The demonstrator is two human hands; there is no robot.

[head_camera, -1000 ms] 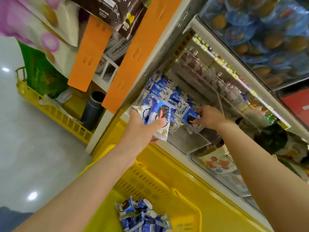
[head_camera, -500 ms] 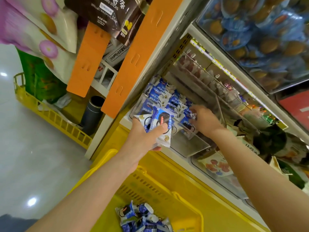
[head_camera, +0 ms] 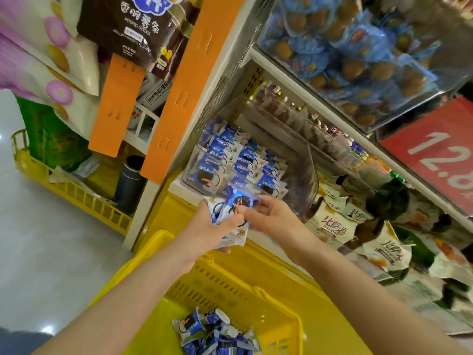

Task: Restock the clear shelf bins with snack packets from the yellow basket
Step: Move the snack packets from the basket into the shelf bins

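Observation:
My left hand grips a small stack of blue-and-white snack packets just in front of the clear shelf bin. My right hand meets the stack from the right, its fingers pinching the top packet. The bin holds several rows of the same packets, standing upright. Below my arms, the yellow basket holds several more loose packets at its bottom.
Orange strip hangers with hanging snack bags stand left of the shelf. A yellow wire rack sits on the floor at left. White-and-brown snack bags fill the bin to the right. A red price sign hangs at upper right.
My right hand has left the bin and come back to the stack in my left hand. My left hand has lowered slightly with the packets.

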